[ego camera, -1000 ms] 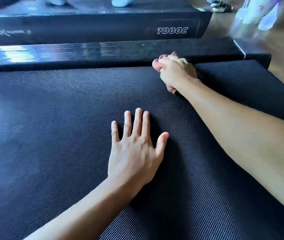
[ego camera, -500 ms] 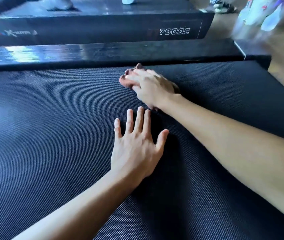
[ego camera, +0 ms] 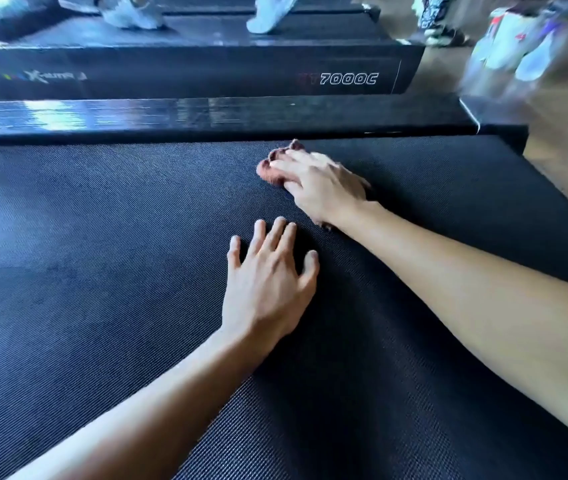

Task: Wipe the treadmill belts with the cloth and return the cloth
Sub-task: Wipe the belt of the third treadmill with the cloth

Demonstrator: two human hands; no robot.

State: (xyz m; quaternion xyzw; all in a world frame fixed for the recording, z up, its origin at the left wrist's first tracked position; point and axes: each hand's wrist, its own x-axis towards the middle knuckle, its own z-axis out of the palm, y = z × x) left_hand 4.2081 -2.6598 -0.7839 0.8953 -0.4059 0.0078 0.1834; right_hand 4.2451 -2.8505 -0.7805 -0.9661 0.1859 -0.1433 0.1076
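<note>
A black ribbed treadmill belt (ego camera: pixel 102 271) fills most of the view. My right hand (ego camera: pixel 324 185) presses a small reddish-brown cloth (ego camera: pixel 270 168) flat on the belt near its far side; only the cloth's edge shows past my fingers. My left hand (ego camera: pixel 268 282) lies flat on the belt with fingers spread, just in front of the right hand, holding nothing.
A glossy black side rail (ego camera: pixel 206 116) borders the belt's far edge. Beyond it stands a second treadmill (ego camera: pixel 189 74) marked 7000C, with a person's white shoes (ego camera: pixel 130 12) on its belt. Wooden floor (ego camera: pixel 552 150) and blurred bright objects (ego camera: pixel 518 46) lie at the right.
My right hand has slid the cloth from the far rail back toward me and leftward across the belt. The left hand has stayed planted in place.
</note>
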